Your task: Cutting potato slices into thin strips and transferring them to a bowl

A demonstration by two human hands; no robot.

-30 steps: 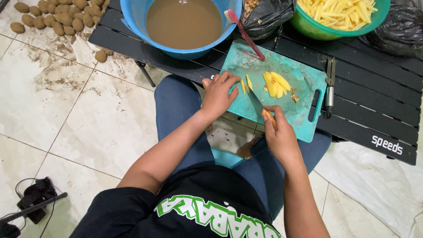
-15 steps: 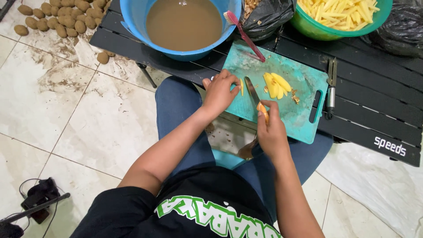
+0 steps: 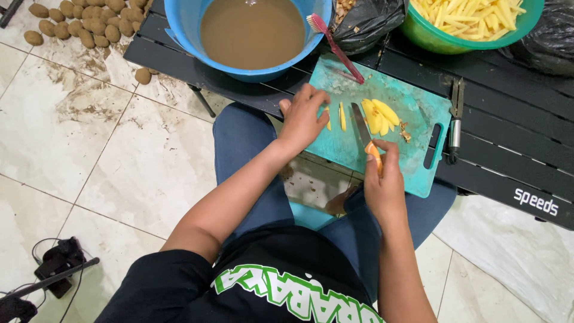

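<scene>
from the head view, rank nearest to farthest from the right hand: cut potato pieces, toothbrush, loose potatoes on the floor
From the right hand:
1. Cut potato pieces, just above it on the cutting board.
2. Toothbrush, propped on the blue basin.
3. Loose potatoes, far upper left on the floor.

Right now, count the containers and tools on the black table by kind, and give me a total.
Bowls: 2, a blue bowl of brown water and a green bowl of potato sticks
Cutting boards: 1, teal cutting board
Knives: 1, knife in the right hand
Toothbrushes: 1, pink toothbrush
Peelers: 1, peeler
Black bags: 2, and
Total: 8
</scene>
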